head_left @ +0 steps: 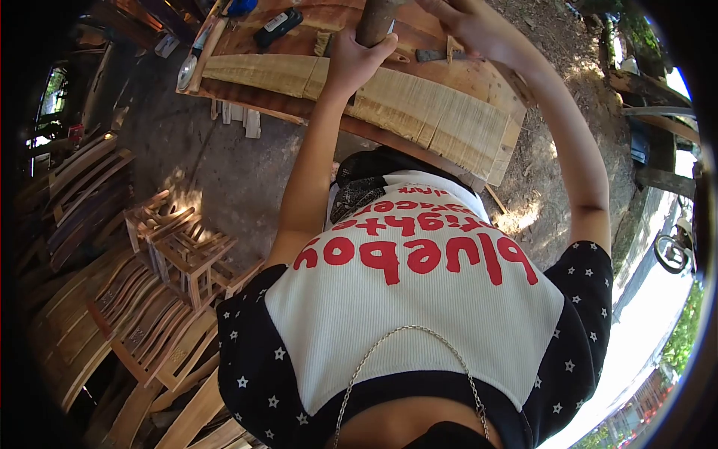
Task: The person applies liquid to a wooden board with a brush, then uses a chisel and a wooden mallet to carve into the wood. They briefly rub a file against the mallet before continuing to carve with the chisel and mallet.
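Note:
My left hand [357,61] is closed around a thick, round piece of wood [378,21] that runs out of the top of the view. To the right of that piece is my right hand [473,28]. Its fingers reach left and are cut off by the top edge, so their grip cannot be made out. Below both hands a long pale plank [419,112] lies along the near side of a wooden worktable [479,81]. A dark flat tool [432,55] rests on the table beneath my right hand.
A black object with a white label [278,27] lies on the table's left part, near a blue item [241,7] and a shiny round metal piece [187,73]. Wooden chair frames [187,247] and curved slatted parts [142,307] crowd the floor at left.

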`<state>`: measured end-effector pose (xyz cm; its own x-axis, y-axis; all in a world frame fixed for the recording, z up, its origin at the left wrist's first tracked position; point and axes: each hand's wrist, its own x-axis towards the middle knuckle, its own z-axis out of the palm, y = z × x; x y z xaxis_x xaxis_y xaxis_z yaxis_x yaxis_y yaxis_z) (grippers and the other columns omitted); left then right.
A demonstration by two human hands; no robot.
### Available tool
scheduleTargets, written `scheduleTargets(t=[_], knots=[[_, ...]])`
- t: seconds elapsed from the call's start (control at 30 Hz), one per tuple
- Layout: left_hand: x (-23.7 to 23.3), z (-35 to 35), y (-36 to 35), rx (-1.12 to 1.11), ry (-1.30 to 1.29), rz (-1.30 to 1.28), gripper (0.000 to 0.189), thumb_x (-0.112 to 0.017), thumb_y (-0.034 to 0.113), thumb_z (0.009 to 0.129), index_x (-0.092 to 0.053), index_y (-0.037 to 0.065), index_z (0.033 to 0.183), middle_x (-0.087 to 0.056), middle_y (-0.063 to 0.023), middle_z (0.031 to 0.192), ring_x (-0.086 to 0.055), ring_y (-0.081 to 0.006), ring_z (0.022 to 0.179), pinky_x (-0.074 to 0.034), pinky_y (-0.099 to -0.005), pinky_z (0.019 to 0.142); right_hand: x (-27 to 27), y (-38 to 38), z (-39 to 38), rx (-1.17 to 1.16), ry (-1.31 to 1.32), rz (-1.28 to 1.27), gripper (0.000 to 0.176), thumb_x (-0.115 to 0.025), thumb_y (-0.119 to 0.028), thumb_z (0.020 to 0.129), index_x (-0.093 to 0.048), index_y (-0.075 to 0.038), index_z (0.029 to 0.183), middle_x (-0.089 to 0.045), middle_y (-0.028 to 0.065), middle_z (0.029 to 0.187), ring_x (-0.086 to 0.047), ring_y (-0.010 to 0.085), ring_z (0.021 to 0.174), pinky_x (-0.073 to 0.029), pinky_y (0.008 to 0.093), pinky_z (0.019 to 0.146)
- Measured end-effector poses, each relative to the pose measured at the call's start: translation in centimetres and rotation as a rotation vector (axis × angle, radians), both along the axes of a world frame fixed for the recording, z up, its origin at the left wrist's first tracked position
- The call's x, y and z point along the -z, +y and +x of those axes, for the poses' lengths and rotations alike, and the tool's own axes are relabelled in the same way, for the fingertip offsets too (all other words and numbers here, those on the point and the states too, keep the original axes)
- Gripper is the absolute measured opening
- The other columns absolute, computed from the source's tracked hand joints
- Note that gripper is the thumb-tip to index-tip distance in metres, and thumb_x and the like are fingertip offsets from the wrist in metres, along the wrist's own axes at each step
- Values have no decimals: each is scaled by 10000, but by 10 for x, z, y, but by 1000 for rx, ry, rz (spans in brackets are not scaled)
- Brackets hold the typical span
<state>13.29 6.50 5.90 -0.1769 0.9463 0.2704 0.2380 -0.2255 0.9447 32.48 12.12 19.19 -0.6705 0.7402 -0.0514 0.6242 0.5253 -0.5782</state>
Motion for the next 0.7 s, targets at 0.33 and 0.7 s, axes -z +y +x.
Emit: scheduleTargets(t=[0.33, 0.7], knots=[[-2, -1, -2, 26, -30, 11, 217, -681, 160, 774, -517, 71, 662, -476, 57, 557, -423, -24, 491, -332, -228, 447, 1, 10, 5, 45, 195, 42, 603, -348, -489, 960, -386, -16, 1333, -575, 116, 882, -557, 180, 798, -447, 306, 688], [2, 1, -2, 44, -61, 51, 177, -668, 91, 783, -509, 78, 704, -464, 66, 590, -391, -7, 473, -296, -195, 414, 5, 1, -3, 36, 192, -62, 587, -362, -464, 964, -407, 11, 1307, -564, 118, 838, -558, 186, 744, -462, 318, 671]])
